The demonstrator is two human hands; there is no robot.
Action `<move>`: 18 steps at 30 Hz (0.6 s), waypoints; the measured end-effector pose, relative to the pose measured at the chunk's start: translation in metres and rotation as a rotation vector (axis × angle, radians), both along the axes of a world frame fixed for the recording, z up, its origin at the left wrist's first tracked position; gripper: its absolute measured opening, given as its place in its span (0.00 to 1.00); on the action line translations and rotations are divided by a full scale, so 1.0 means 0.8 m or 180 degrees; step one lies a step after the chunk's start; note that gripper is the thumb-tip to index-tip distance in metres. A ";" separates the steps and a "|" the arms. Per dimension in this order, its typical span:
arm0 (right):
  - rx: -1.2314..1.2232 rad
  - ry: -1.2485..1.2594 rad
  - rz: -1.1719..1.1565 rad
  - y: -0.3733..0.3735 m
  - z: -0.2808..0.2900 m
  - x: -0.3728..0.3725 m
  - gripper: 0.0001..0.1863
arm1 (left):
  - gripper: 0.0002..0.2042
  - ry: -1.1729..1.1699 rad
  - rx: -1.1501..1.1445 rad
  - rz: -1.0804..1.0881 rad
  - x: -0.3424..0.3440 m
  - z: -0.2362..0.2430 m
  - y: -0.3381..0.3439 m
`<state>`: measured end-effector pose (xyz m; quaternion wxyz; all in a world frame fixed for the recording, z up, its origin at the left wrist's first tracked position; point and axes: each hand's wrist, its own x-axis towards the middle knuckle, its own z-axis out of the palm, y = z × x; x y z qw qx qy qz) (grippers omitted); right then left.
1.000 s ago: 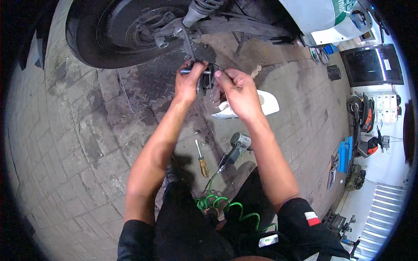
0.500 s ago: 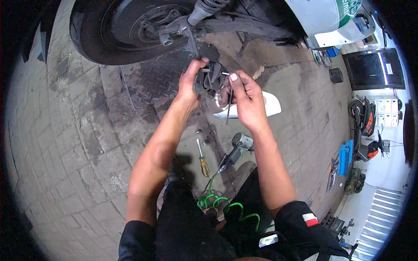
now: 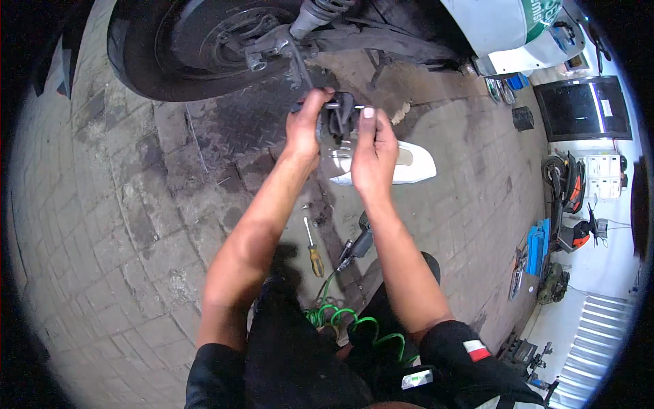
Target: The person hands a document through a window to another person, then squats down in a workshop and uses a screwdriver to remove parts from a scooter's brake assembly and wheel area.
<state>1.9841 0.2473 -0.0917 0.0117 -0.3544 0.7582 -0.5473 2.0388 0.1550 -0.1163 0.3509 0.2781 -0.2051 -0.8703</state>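
Observation:
My left hand (image 3: 304, 133) wraps round one side of a dark, grimy brake caliper (image 3: 343, 117), held up below the scooter's rear wheel (image 3: 139, 68). My right hand (image 3: 376, 153) is closed at the caliper's other side, thumb up. A thin metal pin (image 3: 360, 107) sticks out of the caliper toward that thumb, and the fingers pinch at its end. Behind the right fingers, anything else in that hand is hidden. Beneath both hands a white body panel (image 3: 419, 167) lies on the floor.
A yellow-handled screwdriver (image 3: 315, 259) and an air impact wrench (image 3: 363, 240) with a coiled green hose (image 3: 371, 324) lie near my legs. Overhead are the shock absorber (image 3: 317, 17) and swingarm. Blue trays (image 3: 538, 245) and another scooter (image 3: 575, 235) stand along the right wall.
The caliper has turned in my left hand. My right hand has shifted left and rotated, and the thin dark rod that hung from its fingers no longer shows.

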 end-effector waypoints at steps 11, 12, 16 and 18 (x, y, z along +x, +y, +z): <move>-0.0178 0.3299 0.1922 -0.051 0.076 -0.072 0.22 | 0.20 0.0619 0.0410 -0.1555 0.073 0.031 -0.039; 0.0023 0.3338 0.2270 -0.059 0.092 -0.073 0.24 | 0.20 0.0551 0.0358 -0.1449 0.072 0.027 -0.040; 0.0754 0.3231 0.2310 -0.055 0.097 -0.092 0.29 | 0.19 0.0225 0.0028 -0.1340 0.067 -0.006 -0.052; 0.0797 0.2593 0.1077 -0.022 0.062 -0.115 0.24 | 0.19 0.0318 0.0002 -0.1383 0.066 -0.011 -0.048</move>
